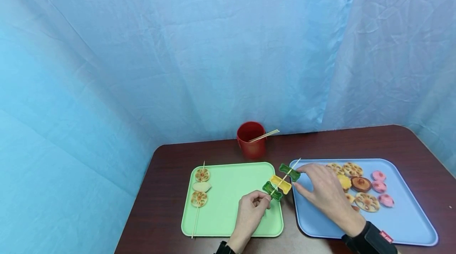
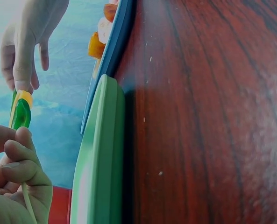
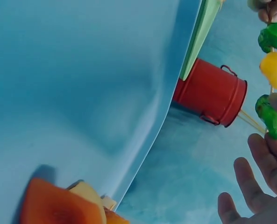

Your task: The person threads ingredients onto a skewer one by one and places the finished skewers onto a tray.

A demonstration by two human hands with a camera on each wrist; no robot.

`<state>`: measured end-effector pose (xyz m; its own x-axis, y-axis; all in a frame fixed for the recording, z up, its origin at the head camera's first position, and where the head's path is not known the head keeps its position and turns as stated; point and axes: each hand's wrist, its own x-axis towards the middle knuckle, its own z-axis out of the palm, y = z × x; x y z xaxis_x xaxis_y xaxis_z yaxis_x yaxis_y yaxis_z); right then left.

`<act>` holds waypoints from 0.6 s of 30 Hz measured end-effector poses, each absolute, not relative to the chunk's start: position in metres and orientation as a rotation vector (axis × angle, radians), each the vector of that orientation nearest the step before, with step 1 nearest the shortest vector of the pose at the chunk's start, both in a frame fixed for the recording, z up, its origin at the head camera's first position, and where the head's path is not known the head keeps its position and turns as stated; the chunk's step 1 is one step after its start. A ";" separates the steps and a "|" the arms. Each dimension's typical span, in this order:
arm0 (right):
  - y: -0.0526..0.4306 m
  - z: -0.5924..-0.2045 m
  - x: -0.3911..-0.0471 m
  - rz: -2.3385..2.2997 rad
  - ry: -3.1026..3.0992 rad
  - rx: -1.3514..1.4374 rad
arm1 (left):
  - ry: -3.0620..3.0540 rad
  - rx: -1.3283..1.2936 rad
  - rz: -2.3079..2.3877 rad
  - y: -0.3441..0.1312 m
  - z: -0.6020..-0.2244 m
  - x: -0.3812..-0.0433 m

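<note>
My left hand (image 1: 251,210) grips the lower end of a thin wooden skewer (image 2: 28,203) above the right side of the green tray. Threaded on it are a green pepper piece (image 1: 272,191), a yellow pepper piece (image 1: 280,184) and another green pepper piece (image 1: 289,172) at the upper end. With thumb and finger, my right hand (image 1: 325,194) pinches that upper green piece, and its other fingers are spread in the right wrist view. The skewer's tip pokes out past this piece. Within the left palm, the lower skewer shows in the left wrist view.
On the green tray (image 1: 235,222) lies a finished-looking skewer with two lotus root slices (image 1: 198,199) and a pale piece (image 1: 201,187). The blue tray (image 1: 409,222) holds lotus slices, a mushroom (image 1: 361,184) and pink pieces (image 1: 379,186). A red bucket (image 1: 253,149) with skewers stands behind.
</note>
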<state>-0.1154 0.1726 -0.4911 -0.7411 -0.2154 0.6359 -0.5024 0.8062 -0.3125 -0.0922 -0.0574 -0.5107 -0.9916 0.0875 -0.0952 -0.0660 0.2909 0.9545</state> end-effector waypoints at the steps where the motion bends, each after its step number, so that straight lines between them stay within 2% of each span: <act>1: 0.172 -0.491 -0.115 0.631 -2.398 0.535 | 2.418 0.020 1.798 -0.057 -0.510 -0.092; 18: 0.174 -0.481 -0.114 0.626 -2.531 0.537 | 2.455 0.069 1.792 -0.064 -0.509 -0.094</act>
<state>-0.1144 0.1741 -0.4813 -0.8102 -0.2532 0.5286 -0.4705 0.8188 -0.3289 -0.0937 -0.0639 -0.5088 -0.9938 0.0962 -0.0549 -0.0229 0.3062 0.9517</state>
